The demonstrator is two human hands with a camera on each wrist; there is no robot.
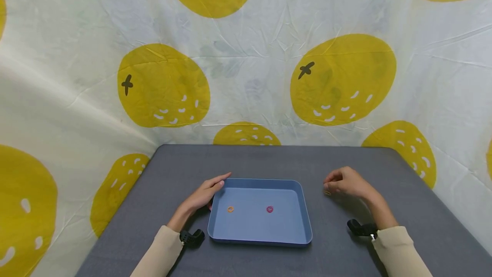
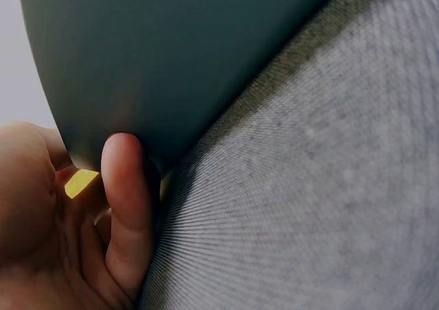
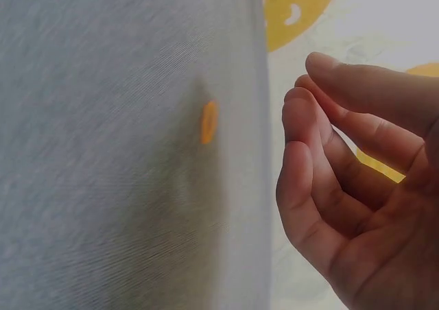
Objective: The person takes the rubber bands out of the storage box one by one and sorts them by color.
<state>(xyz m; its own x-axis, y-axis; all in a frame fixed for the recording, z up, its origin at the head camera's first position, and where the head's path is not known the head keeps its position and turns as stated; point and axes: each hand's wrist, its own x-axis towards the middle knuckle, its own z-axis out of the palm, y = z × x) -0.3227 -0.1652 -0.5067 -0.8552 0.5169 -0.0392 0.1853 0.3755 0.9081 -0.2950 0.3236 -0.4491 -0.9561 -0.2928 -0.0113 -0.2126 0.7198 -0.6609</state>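
Note:
A shallow blue tray (image 1: 257, 230) sits on the grey table. My left hand (image 1: 203, 193) holds its far left corner, the index finger along the back rim. Up close in the left wrist view, a fingertip (image 2: 123, 149) bears on the tray's outer wall (image 2: 171, 56). Inside the tray lie a small orange ring (image 1: 230, 209) and a small magenta ring (image 1: 270, 209). Right of the tray, my right hand (image 1: 347, 181) hovers with loosely bent fingers and nothing between them. Just below its fingertips, another small orange ring (image 3: 208, 122) lies on the table.
The grey table (image 1: 269, 161) reaches back to a white curtain (image 1: 250, 80) printed with large yellow fruit. Each wrist wears a black camera strap, one on the left (image 1: 192, 238) and one on the right (image 1: 361, 228).

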